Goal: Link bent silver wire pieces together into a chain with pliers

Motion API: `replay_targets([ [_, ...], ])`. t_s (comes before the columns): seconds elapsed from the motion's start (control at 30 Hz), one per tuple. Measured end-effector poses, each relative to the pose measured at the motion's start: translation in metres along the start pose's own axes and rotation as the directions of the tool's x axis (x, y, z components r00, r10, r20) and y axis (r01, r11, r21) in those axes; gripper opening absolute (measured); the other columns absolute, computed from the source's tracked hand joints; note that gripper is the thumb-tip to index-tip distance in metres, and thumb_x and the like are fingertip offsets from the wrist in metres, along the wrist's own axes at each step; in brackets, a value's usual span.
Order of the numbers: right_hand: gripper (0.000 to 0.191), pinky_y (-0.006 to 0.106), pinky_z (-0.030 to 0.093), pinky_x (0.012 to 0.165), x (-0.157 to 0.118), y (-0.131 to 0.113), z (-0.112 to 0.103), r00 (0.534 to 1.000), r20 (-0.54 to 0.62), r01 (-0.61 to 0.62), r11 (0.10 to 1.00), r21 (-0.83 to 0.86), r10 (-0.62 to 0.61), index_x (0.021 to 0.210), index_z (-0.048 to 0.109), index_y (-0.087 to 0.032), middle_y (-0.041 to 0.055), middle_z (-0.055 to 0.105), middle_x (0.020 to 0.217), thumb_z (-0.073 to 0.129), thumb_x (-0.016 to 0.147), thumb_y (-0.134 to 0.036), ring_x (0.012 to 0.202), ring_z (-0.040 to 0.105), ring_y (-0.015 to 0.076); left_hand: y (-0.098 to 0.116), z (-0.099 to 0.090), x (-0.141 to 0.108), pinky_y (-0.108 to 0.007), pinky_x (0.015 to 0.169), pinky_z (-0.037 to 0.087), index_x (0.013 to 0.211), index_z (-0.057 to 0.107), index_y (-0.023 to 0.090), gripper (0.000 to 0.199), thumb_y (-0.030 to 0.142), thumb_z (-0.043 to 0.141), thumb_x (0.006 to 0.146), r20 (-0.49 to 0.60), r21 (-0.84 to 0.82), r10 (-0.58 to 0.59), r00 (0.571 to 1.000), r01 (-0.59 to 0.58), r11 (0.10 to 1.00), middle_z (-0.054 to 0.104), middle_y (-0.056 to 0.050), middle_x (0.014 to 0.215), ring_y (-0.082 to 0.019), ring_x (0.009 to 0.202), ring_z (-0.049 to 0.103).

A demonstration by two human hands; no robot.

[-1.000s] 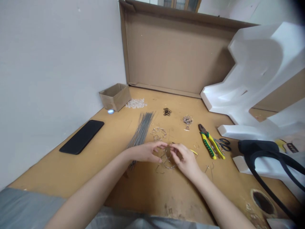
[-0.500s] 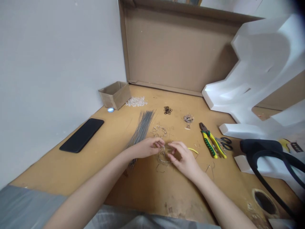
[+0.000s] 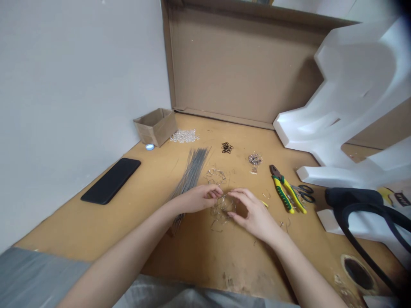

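Observation:
A round tangle of thin silvery wire pieces (image 3: 221, 210) lies on the table between my two hands. My left hand (image 3: 205, 198) is at its upper left, fingers curled together, apparently pinching a thin wire end at the tips. From the right, my right hand (image 3: 253, 214) curves around the tangle, thumb and fingers apart, fingertips close to the left ones. Whether it touches a wire is too fine to tell. Just beyond lies a ring of bent wire pieces (image 3: 215, 176). A bundle of straight grey wires (image 3: 192, 169) passes under my left wrist.
Yellow-green pliers (image 3: 284, 188) and black-handled scissors (image 3: 306, 193) lie right. Farther back are black rings (image 3: 227, 148), a silvery wire heap (image 3: 255, 159), clear small pieces (image 3: 185, 136) and a cardboard box (image 3: 156, 127). A black phone (image 3: 111, 181) lies left; white foam (image 3: 353, 85) stands right.
My right hand has shifted slightly right and its thumb and fingers have spread wider. It now covers more of the yellow piece behind it. My left hand has barely moved.

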State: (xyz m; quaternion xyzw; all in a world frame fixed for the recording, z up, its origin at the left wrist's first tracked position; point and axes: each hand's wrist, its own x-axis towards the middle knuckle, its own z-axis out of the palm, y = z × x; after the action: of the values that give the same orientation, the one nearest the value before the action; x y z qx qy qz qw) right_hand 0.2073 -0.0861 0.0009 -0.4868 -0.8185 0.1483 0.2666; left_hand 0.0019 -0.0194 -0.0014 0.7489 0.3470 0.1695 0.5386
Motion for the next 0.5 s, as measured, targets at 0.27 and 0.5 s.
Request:
replay_targets([
  [0.27,0.027,0.036,0.048,0.079,0.000,-0.004,-0.010,0.998,0.048,-0.026,0.996,-0.081,0.030,0.098,0.055,-0.022,0.0073,0.056,0.103,0.063,0.073,-0.023,0.092,0.057,0.0199,-0.001,-0.001,-0.001,-0.024,0.071,0.043,0.098,0.056,0.019,0.021,0.021,0.050,0.078,0.005,0.050,0.015,1.000,-0.016,0.999,0.058,-0.001,0.085,-0.013,0.077,0.054],
  [0.5,0.016,0.024,0.046,0.061,0.000,-0.002,-0.009,0.997,0.056,0.051,0.991,-0.122,-0.045,0.086,0.060,-0.021,0.0039,0.061,0.085,0.046,0.083,-0.013,0.071,0.059,0.0134,0.003,0.000,-0.004,-0.023,0.071,0.042,0.095,0.057,0.017,0.020,0.018,0.052,0.075,0.028,0.178,0.079,0.997,-0.082,0.981,0.059,-0.002,0.086,-0.013,0.076,0.053],
])
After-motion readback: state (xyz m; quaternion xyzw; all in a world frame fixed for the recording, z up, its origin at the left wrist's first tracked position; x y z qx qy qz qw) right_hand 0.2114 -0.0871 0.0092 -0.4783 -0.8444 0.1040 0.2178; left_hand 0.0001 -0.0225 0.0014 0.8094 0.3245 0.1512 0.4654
